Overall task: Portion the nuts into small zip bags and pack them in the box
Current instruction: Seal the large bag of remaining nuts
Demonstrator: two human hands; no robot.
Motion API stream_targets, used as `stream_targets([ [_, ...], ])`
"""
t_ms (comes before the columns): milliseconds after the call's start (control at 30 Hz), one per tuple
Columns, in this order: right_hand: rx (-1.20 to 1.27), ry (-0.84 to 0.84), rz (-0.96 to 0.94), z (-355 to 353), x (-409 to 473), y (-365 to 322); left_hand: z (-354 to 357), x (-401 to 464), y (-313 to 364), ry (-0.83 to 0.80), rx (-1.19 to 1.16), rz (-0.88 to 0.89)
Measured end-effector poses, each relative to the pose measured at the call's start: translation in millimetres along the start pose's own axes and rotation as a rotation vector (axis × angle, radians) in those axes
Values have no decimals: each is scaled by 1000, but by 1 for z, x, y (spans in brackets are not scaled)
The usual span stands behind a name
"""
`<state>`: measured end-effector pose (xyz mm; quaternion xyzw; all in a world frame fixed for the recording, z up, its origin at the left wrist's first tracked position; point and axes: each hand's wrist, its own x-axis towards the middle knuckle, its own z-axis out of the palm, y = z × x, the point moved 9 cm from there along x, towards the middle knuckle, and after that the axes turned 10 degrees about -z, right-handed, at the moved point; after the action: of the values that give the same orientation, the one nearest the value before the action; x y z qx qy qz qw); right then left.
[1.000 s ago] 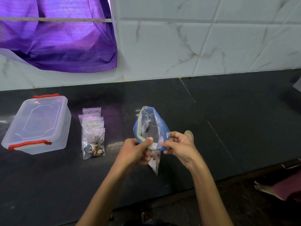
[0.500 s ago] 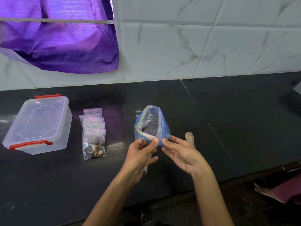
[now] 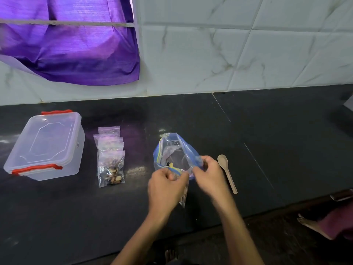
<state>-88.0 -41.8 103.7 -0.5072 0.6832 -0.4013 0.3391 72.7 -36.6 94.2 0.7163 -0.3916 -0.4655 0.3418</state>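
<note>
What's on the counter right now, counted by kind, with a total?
Lidded plastic box: 1
Large zip bag, held open at the rim: 1
Small zip bag between the hands: 1
Small zip bags in the pile: at least 4; the overlap hides an exact count
Wooden spoon: 1
Total: at least 8

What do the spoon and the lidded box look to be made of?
Spoon: probably wood or bamboo, with a matte pale tan surface and no shine. Box: translucent, slightly frosted plastic with red clip handles; the counter shows faintly through it.
</note>
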Motion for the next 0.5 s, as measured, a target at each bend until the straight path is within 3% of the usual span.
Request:
stream_targets([
  [100,322,-161,253,-2,20,15,-43,16,18,148,120,50],
  [167,388,-257,323,2,49,21,-60,43,35,183,164,59],
  [333,182,-499,402,34,96,12,-9,110,49,-259,239,-158],
  [500,125,-592,388,45,102,5,15,128,33,-413,214,-396],
])
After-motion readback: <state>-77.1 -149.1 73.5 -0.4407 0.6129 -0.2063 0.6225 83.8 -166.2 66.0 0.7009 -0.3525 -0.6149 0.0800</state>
